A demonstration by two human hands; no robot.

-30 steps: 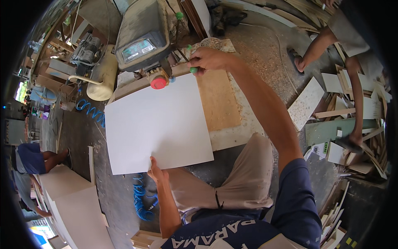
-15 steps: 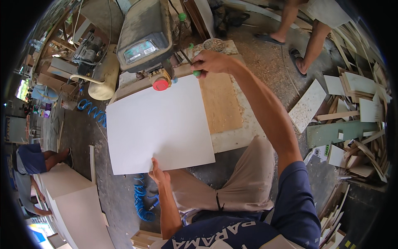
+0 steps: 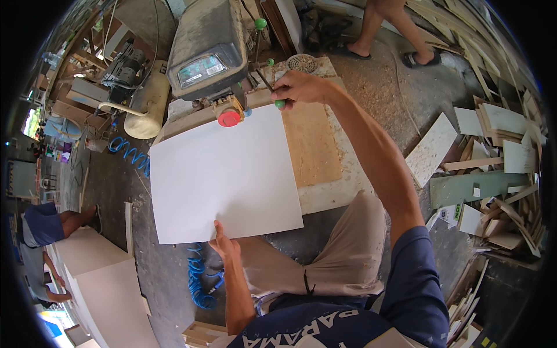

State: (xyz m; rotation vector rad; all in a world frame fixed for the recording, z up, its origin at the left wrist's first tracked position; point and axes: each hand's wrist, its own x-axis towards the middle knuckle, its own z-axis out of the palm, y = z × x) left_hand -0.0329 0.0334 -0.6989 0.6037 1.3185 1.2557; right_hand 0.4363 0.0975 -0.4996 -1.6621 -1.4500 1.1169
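Note:
A white panel (image 3: 223, 180) lies across the worktable of a drill press (image 3: 208, 49), its far edge under the machine's head. At the panel's near edge my left hand (image 3: 225, 243) grips it, thumb on top and the other fingers underneath. My right hand (image 3: 299, 90) is closed round a feed lever (image 3: 264, 78) of the press, by its green knob (image 3: 279, 104). A red round button (image 3: 229, 118) sits on the front of the machine, above the panel. The drill bit is hidden from view.
A tan wooden board (image 3: 313, 145) covered in sawdust lies right of the panel. Blue coiled air hose (image 3: 200, 284) hangs below it. A compressor tank (image 3: 148, 104) stands at left, offcuts (image 3: 505, 191) are heaped at right. One person (image 3: 394, 29) walks behind; another (image 3: 43, 232) bends over boards.
The person at the back right has stepped along, legs now in a different stride. My view has shifted slightly. My hands keep the same grips on the lever and panel.

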